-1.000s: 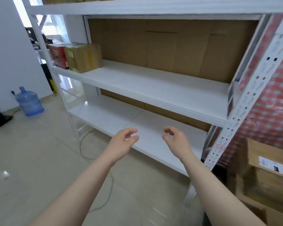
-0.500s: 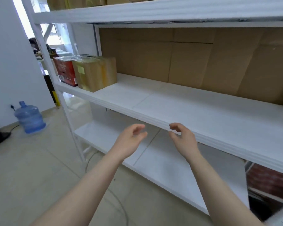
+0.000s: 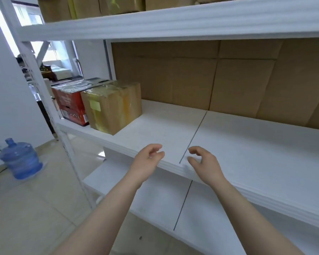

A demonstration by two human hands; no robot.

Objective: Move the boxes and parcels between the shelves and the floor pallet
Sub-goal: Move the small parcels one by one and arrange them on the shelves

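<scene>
White middle shelf spans the view. Left hand and right hand hover near each other at its front edge, fingers loosely curled, holding nothing. At ten o'clock from them, a taped cardboard box stands on this shelf, a red box just beside it at its nine o'clock. On the floor at nine o'clock stands a blue water jug
</scene>
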